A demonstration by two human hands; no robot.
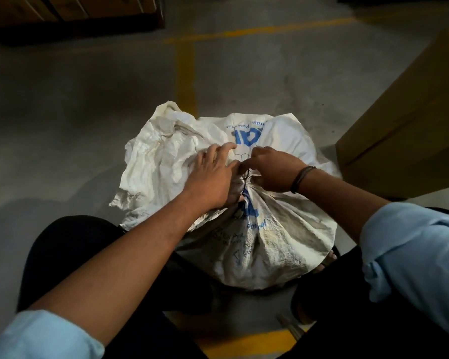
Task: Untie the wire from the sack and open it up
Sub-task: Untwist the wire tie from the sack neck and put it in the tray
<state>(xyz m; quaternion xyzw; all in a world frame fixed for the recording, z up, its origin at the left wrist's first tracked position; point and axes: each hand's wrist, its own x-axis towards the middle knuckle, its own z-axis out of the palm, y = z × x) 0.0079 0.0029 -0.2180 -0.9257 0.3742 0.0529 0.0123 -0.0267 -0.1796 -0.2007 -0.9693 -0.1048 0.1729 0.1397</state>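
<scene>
The sack [278,244] is woven plastic, matt white with blue print, crumpled and grimy (greyest near the tied neck). The wire [245,174] is thin, dark and dull. The floor [75,99] is smooth matt concrete with worn yellow paint. The box [405,120] is plain brown cardboard. The sleeves [410,255] are soft pale-blue cloth.

The sack [265,244] is sitting on the floor [75,125] between the person's legs [70,244]. The left hand [213,174] and the right hand [272,169] are meeting at the wire [245,175] around the sack's neck. A box [410,120] is standing to the right, near the sack.
</scene>
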